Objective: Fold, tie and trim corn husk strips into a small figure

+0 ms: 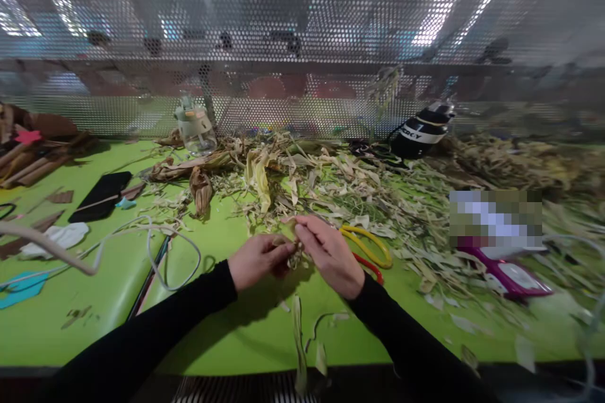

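My left hand (pixel 259 259) and my right hand (pixel 329 253) meet above the green table (pixel 208 340), fingertips close together. Between them is a small bundle of pale dried husk (pixel 295 257), pinched by both hands; its far side is partly covered by my fingers. Beside my right hand lie scissors with yellow and red handles (pixel 373 245), their blades hidden. Loose husk strips (pixel 297 334) lie nearer the front edge, and a large heap of dried husk pieces (pixel 331 176) spreads behind my hands.
On the left are a black phone (pixel 101 196), a looping white cable (pixel 150 227) and brown husks (pixel 42 138). A clear bottle (pixel 196 132) and black bottle (pixel 418 133) stand or lean near the perforated metal screen (pixel 293 101). A magenta device (pixel 513 274) lies right.
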### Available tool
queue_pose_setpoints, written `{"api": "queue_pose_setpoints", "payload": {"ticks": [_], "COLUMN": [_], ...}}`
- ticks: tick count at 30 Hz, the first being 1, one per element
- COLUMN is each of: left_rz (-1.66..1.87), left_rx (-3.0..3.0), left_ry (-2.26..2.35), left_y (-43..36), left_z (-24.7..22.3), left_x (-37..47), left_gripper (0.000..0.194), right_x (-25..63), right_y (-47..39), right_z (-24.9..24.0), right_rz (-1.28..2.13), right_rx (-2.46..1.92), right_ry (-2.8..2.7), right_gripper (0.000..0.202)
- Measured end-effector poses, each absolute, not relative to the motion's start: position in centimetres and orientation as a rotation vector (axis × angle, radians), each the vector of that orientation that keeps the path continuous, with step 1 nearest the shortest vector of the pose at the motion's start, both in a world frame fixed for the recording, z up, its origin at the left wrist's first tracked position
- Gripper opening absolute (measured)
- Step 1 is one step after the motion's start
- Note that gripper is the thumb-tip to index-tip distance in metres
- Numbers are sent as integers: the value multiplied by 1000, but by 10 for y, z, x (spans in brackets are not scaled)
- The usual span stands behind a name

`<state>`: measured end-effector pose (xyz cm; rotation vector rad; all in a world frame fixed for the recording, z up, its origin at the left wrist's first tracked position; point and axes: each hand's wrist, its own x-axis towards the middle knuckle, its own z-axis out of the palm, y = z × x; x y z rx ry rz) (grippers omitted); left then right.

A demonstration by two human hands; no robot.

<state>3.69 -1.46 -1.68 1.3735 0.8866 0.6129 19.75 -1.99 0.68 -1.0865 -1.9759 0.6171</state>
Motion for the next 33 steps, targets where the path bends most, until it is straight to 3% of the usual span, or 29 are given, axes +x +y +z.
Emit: {"api": "queue_pose_setpoints", "payload": {"ticks": [7,17,26,33], "left_rz": [575,622,632,630], "left_rx": [1002,971,996,1084], "left_ry": [843,792,873,763], "left_y": [-16,-14,-17,-15], "left_z": [-6,-10,-6,-4], "left_x": [34,28,31,26], "left_gripper": [50,46,43,28], "right_x": [202,222,218,217], "right_y": [-18,-15,-20,-22], "right_z": [8,26,26,27], "right_rz": [437,699,612,444], "right_rx": [-899,-715,-986,-950], "right_ry": [-2091,-2313,-2331,-2355], "right_gripper": [42,23,11,10]}}
